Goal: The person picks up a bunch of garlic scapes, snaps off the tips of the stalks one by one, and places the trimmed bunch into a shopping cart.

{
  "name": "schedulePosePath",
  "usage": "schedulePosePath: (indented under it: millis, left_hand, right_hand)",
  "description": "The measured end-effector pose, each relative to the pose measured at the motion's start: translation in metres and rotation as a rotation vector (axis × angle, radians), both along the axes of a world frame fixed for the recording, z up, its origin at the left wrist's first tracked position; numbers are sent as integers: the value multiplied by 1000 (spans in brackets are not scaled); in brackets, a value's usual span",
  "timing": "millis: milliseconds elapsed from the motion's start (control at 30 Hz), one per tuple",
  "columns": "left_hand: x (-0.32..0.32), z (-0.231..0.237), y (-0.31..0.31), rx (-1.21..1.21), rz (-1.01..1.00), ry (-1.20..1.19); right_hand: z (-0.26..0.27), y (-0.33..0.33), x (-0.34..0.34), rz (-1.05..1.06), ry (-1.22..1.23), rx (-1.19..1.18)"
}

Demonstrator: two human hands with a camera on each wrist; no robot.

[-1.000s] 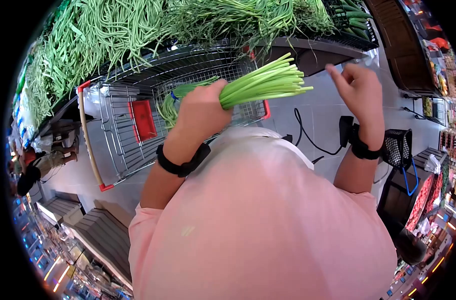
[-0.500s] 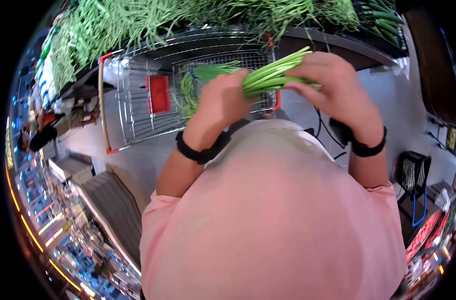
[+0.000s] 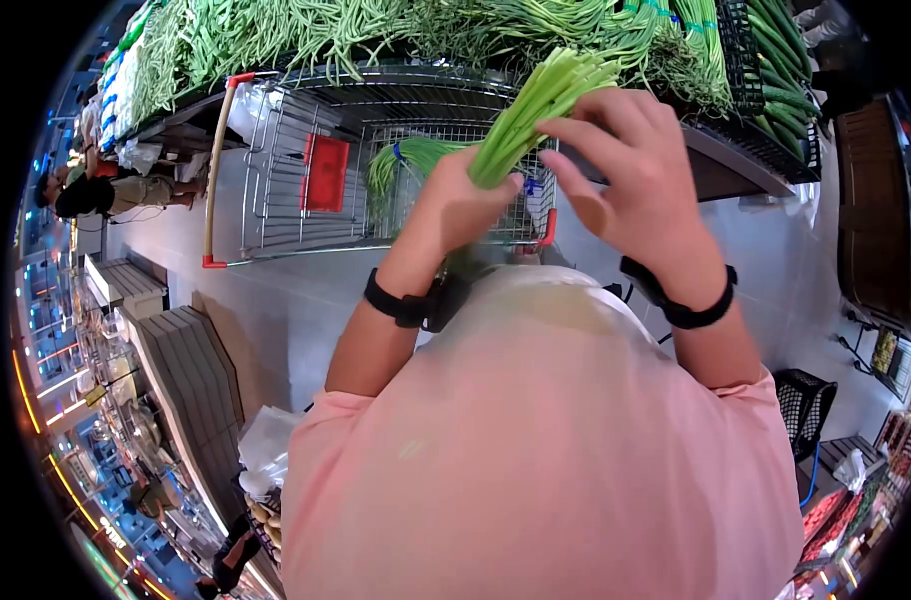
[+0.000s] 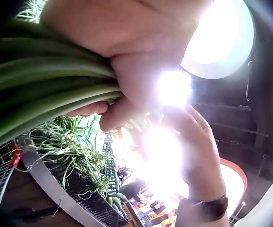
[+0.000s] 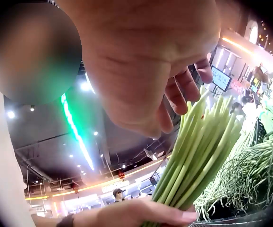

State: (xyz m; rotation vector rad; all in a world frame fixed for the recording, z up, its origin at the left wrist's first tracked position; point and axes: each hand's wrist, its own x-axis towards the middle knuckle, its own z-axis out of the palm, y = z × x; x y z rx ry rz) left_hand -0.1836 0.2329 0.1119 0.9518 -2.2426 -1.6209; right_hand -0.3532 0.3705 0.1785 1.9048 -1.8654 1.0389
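Note:
My left hand grips a bundle of green stalks, their pale cut ends pointing up and away. In the left wrist view the fingers wrap round the green stalks. Close beside the stalks is my right hand, its fingers bent loosely near the upper part; in the right wrist view its fingers hang spread beside the tips of the bundle and hold nothing. Another bundle of greens with a blue band lies in the shopping cart.
Beyond the cart runs a shelf of long green beans and other greens, with cucumbers in a black crate at the right. A black basket stands at the right. A person is at the far left.
The stalks have tilted more upright in my left hand. My right hand came in from the right to the stalks, then drew slightly back from them.

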Motion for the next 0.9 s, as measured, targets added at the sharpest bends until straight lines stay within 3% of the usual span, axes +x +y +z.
schedulePosePath:
  millis: [200, 567, 900]
  left_hand:
    - [-1, 8, 4, -12, 37, 43]
    - [10, 14, -26, -104, -65, 66]
    - [38, 23, -76, -193, -74, 81]
  right_hand:
    - [8, -16, 7, -148, 74, 21]
    - [6, -41, 40, -357, -130, 103]
    - [17, -87, 79, -442, -165, 122]
